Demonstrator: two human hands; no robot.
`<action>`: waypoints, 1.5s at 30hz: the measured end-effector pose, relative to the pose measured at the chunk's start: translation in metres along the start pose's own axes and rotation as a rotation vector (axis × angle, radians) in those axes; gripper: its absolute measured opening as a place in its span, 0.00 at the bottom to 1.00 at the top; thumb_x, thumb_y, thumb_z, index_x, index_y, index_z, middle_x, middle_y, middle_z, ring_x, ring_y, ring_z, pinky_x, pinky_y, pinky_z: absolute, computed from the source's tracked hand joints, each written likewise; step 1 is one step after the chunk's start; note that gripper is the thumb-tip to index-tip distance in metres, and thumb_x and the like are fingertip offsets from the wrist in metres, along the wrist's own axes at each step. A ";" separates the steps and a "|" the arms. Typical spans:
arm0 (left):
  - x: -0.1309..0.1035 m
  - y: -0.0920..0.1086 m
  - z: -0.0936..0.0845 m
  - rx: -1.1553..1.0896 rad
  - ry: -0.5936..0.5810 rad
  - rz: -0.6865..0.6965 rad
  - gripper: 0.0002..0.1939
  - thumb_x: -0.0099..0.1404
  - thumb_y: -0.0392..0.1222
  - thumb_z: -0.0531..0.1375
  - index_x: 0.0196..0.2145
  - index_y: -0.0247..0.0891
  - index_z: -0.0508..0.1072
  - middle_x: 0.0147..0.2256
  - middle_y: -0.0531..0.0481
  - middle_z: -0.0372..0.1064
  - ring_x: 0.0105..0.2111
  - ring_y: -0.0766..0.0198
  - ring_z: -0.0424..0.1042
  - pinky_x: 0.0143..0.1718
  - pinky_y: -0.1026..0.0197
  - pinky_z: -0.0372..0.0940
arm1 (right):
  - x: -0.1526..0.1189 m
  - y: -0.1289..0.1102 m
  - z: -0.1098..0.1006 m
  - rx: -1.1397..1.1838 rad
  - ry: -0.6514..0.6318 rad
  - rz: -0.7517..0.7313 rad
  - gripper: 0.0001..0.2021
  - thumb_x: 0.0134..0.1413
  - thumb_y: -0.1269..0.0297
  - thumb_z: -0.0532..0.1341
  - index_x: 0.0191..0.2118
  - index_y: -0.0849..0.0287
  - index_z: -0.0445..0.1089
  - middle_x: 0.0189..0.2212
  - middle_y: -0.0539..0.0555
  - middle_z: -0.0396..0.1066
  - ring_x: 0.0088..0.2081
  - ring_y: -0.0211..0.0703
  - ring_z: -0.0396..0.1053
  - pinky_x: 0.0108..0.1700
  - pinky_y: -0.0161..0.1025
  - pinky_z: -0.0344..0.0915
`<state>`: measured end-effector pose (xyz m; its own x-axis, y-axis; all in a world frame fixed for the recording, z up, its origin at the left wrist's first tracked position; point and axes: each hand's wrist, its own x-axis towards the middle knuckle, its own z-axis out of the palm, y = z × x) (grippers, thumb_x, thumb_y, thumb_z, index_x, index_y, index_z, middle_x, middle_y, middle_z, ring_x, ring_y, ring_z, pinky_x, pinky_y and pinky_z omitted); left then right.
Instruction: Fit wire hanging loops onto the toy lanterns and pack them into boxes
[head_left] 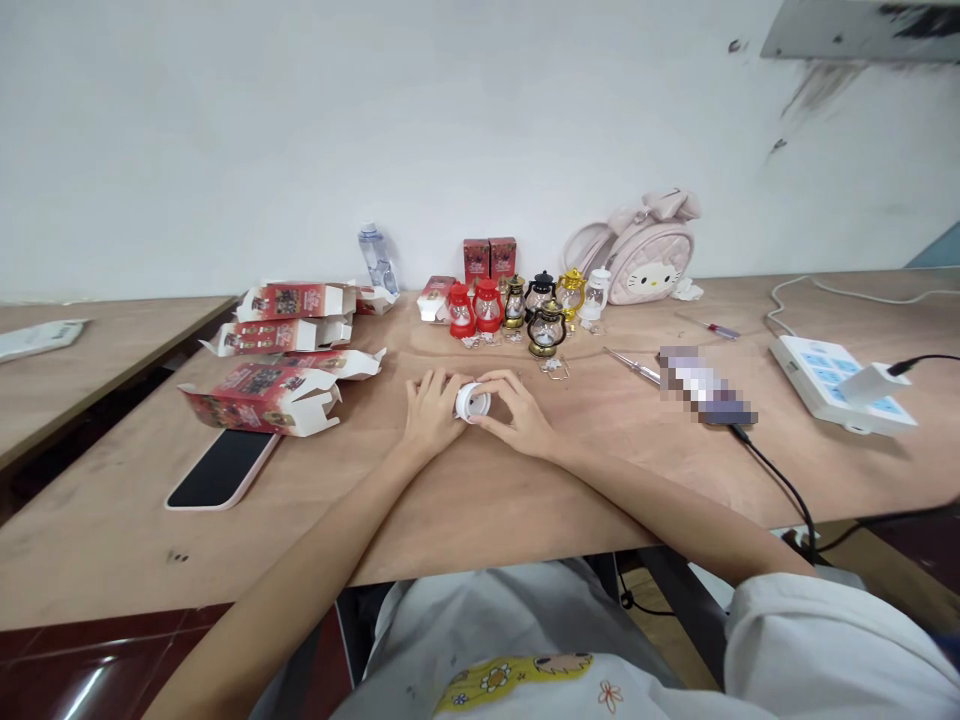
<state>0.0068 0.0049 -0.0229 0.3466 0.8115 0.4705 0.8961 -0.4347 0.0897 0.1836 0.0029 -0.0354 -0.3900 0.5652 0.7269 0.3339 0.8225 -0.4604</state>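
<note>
Lanterns, miniature, number seven at the far middle: two red, two dark bronze, one black, one gold, one white. Two red cartons stand upright behind them. At the near middle, the left hand curls its fingers against a white round piece, partly covering it; the right hand clasps its other side between thumb and bent forefinger. Two screwdrivers and one power strip lie right; one black-screened phone lies left, beside opened boxes.
</note>
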 end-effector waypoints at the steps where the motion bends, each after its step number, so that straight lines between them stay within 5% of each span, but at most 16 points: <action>1: 0.000 0.000 0.000 -0.007 0.001 0.001 0.15 0.61 0.46 0.58 0.45 0.40 0.69 0.44 0.41 0.68 0.45 0.49 0.66 0.42 0.51 0.54 | 0.001 0.002 -0.002 -0.018 0.035 0.007 0.10 0.59 0.61 0.58 0.45 0.58 0.65 0.45 0.58 0.66 0.49 0.44 0.66 0.51 0.44 0.65; 5: 0.002 -0.002 0.000 -0.044 -0.030 -0.018 0.14 0.60 0.39 0.57 0.45 0.41 0.69 0.46 0.42 0.68 0.47 0.51 0.65 0.45 0.50 0.53 | 0.003 0.025 -0.010 -0.228 0.090 0.129 0.06 0.60 0.68 0.54 0.41 0.59 0.65 0.40 0.58 0.71 0.44 0.48 0.67 0.49 0.47 0.64; 10: 0.003 -0.003 -0.001 -0.077 -0.066 -0.047 0.16 0.59 0.36 0.57 0.45 0.42 0.68 0.47 0.44 0.68 0.48 0.53 0.65 0.47 0.49 0.51 | 0.006 0.051 -0.020 -0.414 -0.151 0.227 0.11 0.58 0.73 0.54 0.47 0.59 0.65 0.47 0.58 0.72 0.50 0.50 0.66 0.51 0.48 0.61; 17: 0.002 -0.002 -0.003 -0.077 -0.084 -0.040 0.16 0.58 0.35 0.56 0.46 0.42 0.68 0.47 0.44 0.67 0.49 0.52 0.64 0.49 0.48 0.51 | 0.012 0.049 -0.019 -0.442 -0.387 0.198 0.13 0.60 0.75 0.52 0.50 0.60 0.64 0.45 0.58 0.75 0.50 0.46 0.68 0.51 0.43 0.60; 26: 0.003 -0.002 -0.002 -0.074 -0.079 -0.038 0.17 0.58 0.35 0.56 0.46 0.42 0.69 0.47 0.43 0.67 0.48 0.51 0.64 0.49 0.47 0.52 | 0.012 0.053 -0.029 -0.532 -0.483 0.223 0.14 0.60 0.75 0.53 0.50 0.60 0.65 0.40 0.59 0.73 0.42 0.45 0.71 0.43 0.37 0.62; 38: 0.003 -0.001 -0.004 -0.067 -0.085 -0.038 0.16 0.58 0.35 0.56 0.45 0.42 0.69 0.47 0.43 0.68 0.48 0.51 0.64 0.48 0.47 0.51 | 0.007 0.062 -0.024 -0.644 -0.425 -0.006 0.11 0.58 0.76 0.52 0.43 0.61 0.67 0.32 0.58 0.72 0.37 0.45 0.70 0.41 0.39 0.64; 45: 0.003 0.000 -0.003 -0.102 -0.062 -0.031 0.15 0.59 0.37 0.57 0.45 0.42 0.69 0.47 0.44 0.68 0.48 0.53 0.65 0.47 0.50 0.51 | 0.006 0.046 -0.019 -0.219 -0.020 0.076 0.08 0.56 0.71 0.55 0.42 0.58 0.63 0.35 0.55 0.74 0.37 0.42 0.73 0.40 0.40 0.69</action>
<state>0.0064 0.0059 -0.0190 0.3383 0.8464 0.4114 0.8747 -0.4440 0.1942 0.2134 0.0428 -0.0424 -0.3727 0.6278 0.6833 0.5406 0.7454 -0.3900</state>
